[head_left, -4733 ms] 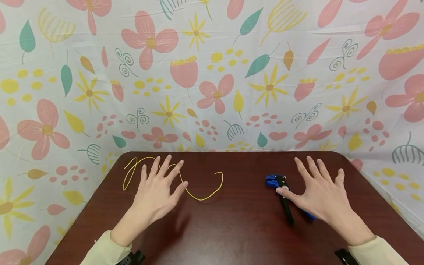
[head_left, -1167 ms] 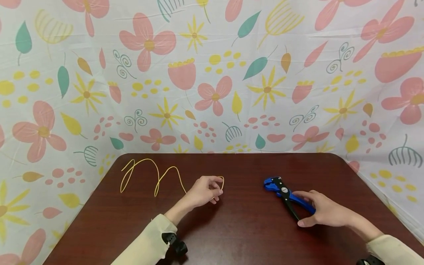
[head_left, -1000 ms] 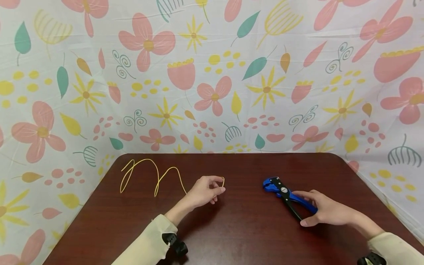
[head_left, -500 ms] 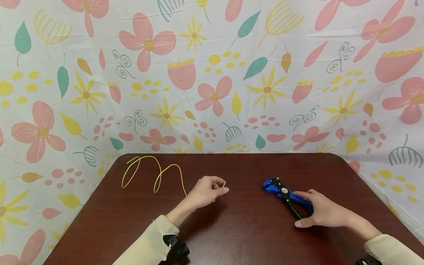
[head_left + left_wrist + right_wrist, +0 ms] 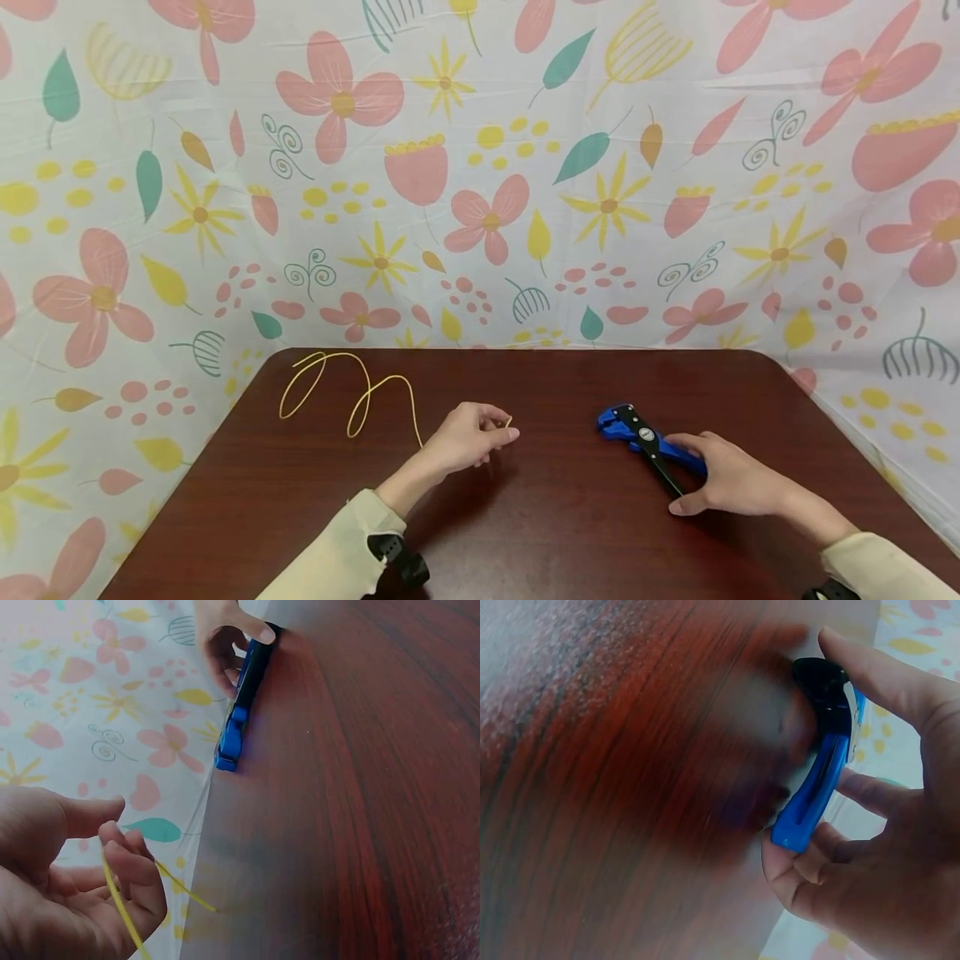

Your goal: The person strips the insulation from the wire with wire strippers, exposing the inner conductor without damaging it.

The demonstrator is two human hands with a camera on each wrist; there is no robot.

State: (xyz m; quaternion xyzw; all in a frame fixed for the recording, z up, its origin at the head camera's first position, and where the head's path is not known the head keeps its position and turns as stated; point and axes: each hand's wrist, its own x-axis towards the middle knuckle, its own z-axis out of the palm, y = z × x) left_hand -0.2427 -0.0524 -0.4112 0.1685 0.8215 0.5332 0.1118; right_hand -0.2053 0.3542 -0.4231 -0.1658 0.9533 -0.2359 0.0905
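Note:
A thin yellow wire [image 5: 414, 400] lies in loose loops over the table's back left, and its near part runs to my left hand [image 5: 461, 440]. In the left wrist view the wire [image 5: 120, 904] passes through the curled fingers, with a loose tip below them. My right hand [image 5: 738, 479] grips the handles of a blue and black wire stripper [image 5: 647, 434], its blue head towards the left and back. The handles stand apart; in the right wrist view the thumb is by the black handle and the fingers are round the blue handle [image 5: 810, 796].
The dark red-brown wooden table [image 5: 540, 517] has rounded back corners. Behind it and along its sides hangs a white cloth [image 5: 480, 325] with flower prints. Black straps with small devices [image 5: 397, 560] sit on both cuffs.
Earlier both hands were spread over the table; now the left holds the wire and the right grips the stripper. Lately the wire's loops have shifted slightly, and less wire shows past the left fingers.

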